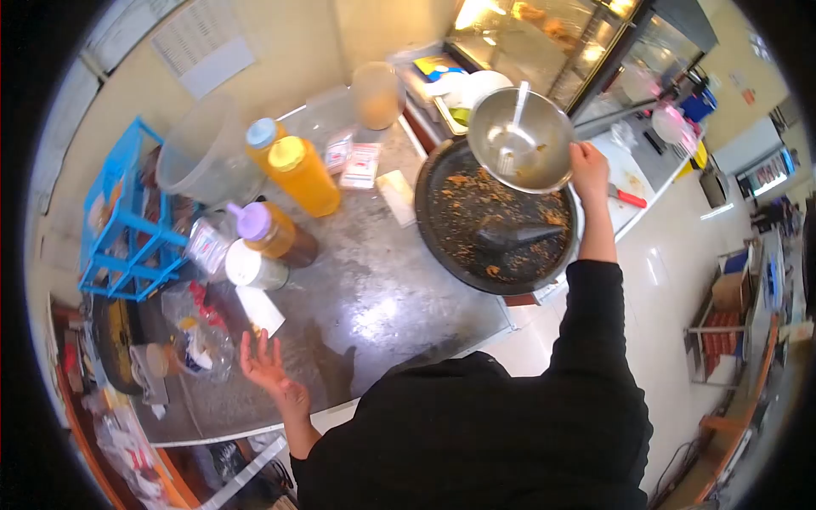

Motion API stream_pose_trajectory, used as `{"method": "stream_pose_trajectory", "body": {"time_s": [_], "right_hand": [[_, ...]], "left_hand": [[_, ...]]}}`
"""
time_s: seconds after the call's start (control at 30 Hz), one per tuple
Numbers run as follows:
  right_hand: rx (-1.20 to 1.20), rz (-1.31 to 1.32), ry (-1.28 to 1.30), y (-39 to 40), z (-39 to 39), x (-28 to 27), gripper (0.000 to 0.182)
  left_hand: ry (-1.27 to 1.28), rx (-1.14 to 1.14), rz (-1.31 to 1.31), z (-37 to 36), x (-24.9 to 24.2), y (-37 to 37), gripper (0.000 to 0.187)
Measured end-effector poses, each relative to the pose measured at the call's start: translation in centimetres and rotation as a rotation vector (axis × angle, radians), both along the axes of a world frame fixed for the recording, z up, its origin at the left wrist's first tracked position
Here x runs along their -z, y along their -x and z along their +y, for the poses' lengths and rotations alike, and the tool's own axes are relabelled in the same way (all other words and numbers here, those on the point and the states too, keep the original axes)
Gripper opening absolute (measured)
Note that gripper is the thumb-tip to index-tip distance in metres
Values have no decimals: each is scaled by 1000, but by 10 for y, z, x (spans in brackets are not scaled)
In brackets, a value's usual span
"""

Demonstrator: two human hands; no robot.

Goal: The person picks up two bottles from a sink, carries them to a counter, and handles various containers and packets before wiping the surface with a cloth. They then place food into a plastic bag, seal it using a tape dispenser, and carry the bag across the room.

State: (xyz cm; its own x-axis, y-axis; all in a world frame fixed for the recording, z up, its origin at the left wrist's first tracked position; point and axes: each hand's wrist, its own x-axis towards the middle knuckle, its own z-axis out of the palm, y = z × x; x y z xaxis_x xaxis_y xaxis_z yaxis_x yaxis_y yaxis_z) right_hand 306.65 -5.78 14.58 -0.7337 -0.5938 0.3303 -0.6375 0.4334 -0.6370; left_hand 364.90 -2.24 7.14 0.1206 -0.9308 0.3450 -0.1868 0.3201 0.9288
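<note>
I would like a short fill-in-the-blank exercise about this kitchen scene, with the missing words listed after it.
1. The right hand holds a metal ____ by its rim.
2. A ____ stands inside that vessel.
3. The left hand is open and holds ____.
4. The big orange bottle has a ____ cap.

Missing words: bowl; spoon; nothing; yellow

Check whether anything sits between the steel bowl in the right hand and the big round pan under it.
Nothing visible does. The right hand holds the steel bowl, spoon inside, by its rim, directly above the big round pan. Only crumbs and a dark scraper lie in the pan.
</note>
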Motion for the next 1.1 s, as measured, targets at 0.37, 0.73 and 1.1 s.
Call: {"method": "stream_pose_trajectory", "body": {"time_s": [0.37,0.73,1.1], "right_hand": [[712,80,-155,154,207,102,39],[989,201,-127,61,117,73,58],[-1006,235,-196,-168,-163,52,30]], "left_hand": [[-7,212,41,-19,-2,66,109],[-28,137,-20,-1,-6,67,111],[-58,-95,-35,29,-5,17,108]]}}
